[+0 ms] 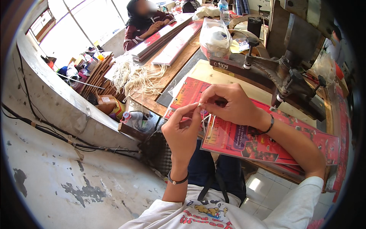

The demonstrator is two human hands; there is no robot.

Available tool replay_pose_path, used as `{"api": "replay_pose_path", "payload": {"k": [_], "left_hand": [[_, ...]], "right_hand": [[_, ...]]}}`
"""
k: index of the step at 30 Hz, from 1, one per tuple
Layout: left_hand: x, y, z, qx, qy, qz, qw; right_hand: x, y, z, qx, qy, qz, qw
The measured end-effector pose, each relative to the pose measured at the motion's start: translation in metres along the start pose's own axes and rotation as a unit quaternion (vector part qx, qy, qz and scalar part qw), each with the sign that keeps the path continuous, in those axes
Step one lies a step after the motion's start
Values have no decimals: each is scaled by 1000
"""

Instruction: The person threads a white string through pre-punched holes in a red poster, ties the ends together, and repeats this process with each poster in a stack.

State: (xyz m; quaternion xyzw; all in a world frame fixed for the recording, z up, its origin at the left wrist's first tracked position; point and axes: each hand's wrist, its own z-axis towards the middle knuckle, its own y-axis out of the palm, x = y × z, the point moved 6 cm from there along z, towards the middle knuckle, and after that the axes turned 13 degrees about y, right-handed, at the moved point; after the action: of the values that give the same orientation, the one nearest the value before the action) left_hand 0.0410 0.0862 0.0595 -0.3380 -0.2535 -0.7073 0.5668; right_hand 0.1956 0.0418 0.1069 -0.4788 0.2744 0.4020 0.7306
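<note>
My left hand [180, 128] and my right hand [232, 104] meet over the table edge, thumbs and fingertips pinched together. Between the fingertips is a white cord [205, 123], of which only a short length shows below them. Its end is too small to make out. Under my right hand and forearm lie red printed sheets [248, 143] with pictures on them, in a glossy stack reaching toward the right. Another red printed sheet [188, 91] shows just beyond my hands.
A heavy metal press [282, 74] stands at the right. Loose white cords [139, 78] hang over the table's left side, near long stacked boards [179, 44]. A stuffed plastic bag [215, 38] and a bottle [223, 13] stand farther back. Another person [146, 23] sits at the far side.
</note>
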Motion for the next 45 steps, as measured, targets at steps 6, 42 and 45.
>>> {"api": "replay_pose_path", "payload": {"k": [6, 42, 45], "left_hand": [[9, 3, 0, -18, 107, 43, 993], [27, 4, 30, -135, 142, 30, 980], [16, -1, 29, -82, 116, 31, 989]], "right_hand": [[-2, 0, -3, -1, -31, -29, 999], [5, 7, 5, -42, -59, -47, 996], [0, 8, 6, -67, -74, -59, 993]]}}
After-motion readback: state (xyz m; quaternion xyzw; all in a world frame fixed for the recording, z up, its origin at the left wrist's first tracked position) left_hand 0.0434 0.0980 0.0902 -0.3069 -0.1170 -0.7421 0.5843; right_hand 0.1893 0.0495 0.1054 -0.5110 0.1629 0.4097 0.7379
